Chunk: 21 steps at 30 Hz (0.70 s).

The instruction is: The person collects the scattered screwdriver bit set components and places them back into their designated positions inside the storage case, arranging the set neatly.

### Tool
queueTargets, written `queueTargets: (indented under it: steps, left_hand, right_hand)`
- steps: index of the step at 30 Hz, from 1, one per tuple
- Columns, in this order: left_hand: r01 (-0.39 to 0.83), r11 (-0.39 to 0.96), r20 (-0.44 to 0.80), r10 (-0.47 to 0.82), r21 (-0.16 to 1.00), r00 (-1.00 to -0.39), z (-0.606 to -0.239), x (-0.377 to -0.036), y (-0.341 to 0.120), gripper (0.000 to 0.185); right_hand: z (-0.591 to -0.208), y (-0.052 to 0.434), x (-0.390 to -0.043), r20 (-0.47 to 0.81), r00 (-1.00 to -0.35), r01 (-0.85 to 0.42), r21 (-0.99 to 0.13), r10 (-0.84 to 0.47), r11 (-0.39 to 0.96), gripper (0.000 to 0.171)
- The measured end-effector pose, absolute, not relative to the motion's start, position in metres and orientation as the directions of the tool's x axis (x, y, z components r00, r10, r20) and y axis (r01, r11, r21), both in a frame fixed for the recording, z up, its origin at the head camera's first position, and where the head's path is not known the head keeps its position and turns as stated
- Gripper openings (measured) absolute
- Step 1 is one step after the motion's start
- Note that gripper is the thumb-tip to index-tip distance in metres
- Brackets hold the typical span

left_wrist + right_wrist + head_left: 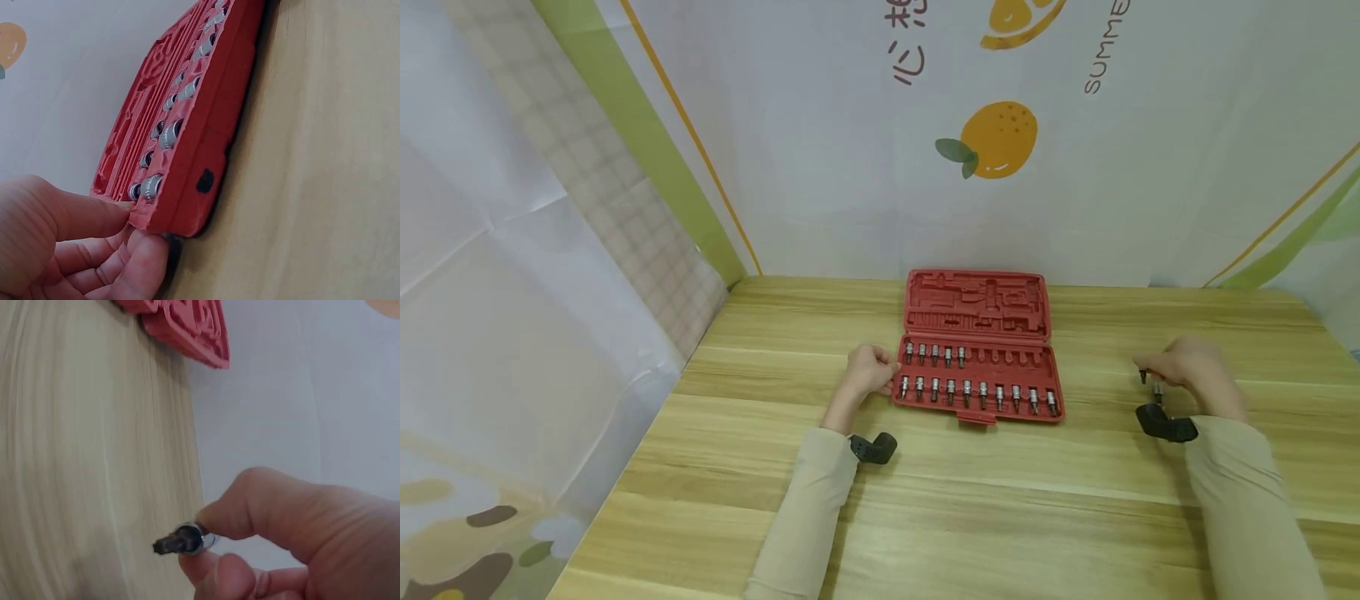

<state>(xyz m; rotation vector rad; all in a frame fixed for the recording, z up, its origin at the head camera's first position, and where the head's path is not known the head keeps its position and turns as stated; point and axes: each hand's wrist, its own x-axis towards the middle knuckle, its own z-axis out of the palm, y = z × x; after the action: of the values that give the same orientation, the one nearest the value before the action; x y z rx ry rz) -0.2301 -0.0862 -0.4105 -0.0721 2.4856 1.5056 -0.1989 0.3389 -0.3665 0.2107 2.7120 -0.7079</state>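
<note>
An open red case lies on the table, with silver bit sockets standing in two rows in its front half. My left hand pinches the case's left edge; in the left wrist view the thumb lies on the rim and fingers curl underneath. Right of the case, my right hand grips a bit socket between thumb and finger, its dark tip pointing away from the hand. A second silver socket shows just below that hand; whether it is held or stands on the table, I cannot tell.
The case's raised lid has moulded recesses and leans near the white fruit-print backdrop. Several slots at the right of the back row hold no socket. Wood-grain table surrounds the case. Each wrist wears a black camera.
</note>
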Motion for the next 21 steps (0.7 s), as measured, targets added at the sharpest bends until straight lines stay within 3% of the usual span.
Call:
queueTargets:
  steps: [13, 21]
  left_hand:
    - [-0.166, 0.464, -0.228, 0.082, 0.87, -0.97, -0.412, -0.23, -0.085, 0.01]
    - [-0.177, 0.472, -0.236, 0.069, 0.864, -0.969, -0.411, -0.23, -0.086, 0.01]
  right_hand:
    - [-0.364, 0.307, -0.206, -0.354, -0.934, 0.217, -0.461, 0.046, 0.861, 0.039]
    - [-0.365, 0.283, -0.217, -0.291, -0.956, 0.178, -0.485, 0.034, 0.857, 0.038]
